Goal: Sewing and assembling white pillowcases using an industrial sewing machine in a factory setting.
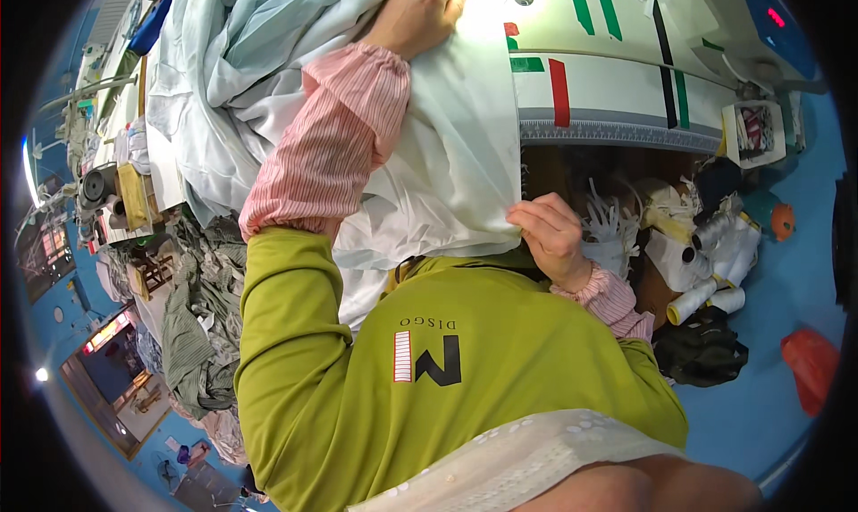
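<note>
The right hand (552, 237) pinches the cloth (465, 155) by its edge. The left hand (416, 16) is on it; I can't tell its grip.

green shirt (313, 423): dark lettering (427, 323), upside down, above logo (427, 358) | ruler strip (617, 135): fine scale markings | display (776, 18): red characters, blurred

- White fabric (474, 168): smooth, matt cloth, softly creased
- Pink striped sleeve (326, 141): matt cloth, gathered and puckered
- Green top (536, 342): smooth, matt cloth
- Red bag (810, 369): thin, crinkled plastic, slightly glossy
- Dark bundle (702, 347): crumpled, matt
</note>
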Tool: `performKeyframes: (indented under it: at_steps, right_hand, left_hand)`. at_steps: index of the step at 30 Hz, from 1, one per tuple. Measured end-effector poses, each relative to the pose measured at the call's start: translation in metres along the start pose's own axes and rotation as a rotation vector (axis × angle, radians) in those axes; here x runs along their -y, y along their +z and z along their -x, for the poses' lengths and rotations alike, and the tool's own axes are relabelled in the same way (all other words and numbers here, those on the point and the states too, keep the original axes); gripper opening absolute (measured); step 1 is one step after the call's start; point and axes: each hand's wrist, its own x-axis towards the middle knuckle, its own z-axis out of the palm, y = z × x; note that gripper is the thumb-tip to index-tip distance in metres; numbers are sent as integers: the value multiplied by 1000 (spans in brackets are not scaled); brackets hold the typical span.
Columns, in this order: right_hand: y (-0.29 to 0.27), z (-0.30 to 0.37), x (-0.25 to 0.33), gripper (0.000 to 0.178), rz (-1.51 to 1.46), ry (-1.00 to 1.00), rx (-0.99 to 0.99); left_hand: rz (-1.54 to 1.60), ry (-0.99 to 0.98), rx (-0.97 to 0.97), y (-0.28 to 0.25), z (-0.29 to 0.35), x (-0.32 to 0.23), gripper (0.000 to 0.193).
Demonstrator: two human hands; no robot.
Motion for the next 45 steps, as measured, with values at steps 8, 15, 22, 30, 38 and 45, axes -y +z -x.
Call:
performKeyframes:
  at_steps: [8,15,22,30,38,45]
  right_hand:
    - [-7,-55,-17,30,145,-54,-4]
    - [-11,-109,-22,25,220,-105,2]
    - [-9,-161,-48,24,203,-39,22]
    - [-9,-211,-78,12,214,46,115]
    - [3,-206,-77,18,262,43,22]
    - [21,-90,4,24,98,-25,-147]
  left_hand:
    - [-371,119,586,23,-45,75,20]
    - [-299,46,489,43,-49,175,21]
    - [-179,17,374,131,-112,269,22]
    - [-124,-48,239,139,-137,318,24]
    - [-83,-71,87,69,-138,281,25]
    - [-28,-147,47,18,-94,213,27]
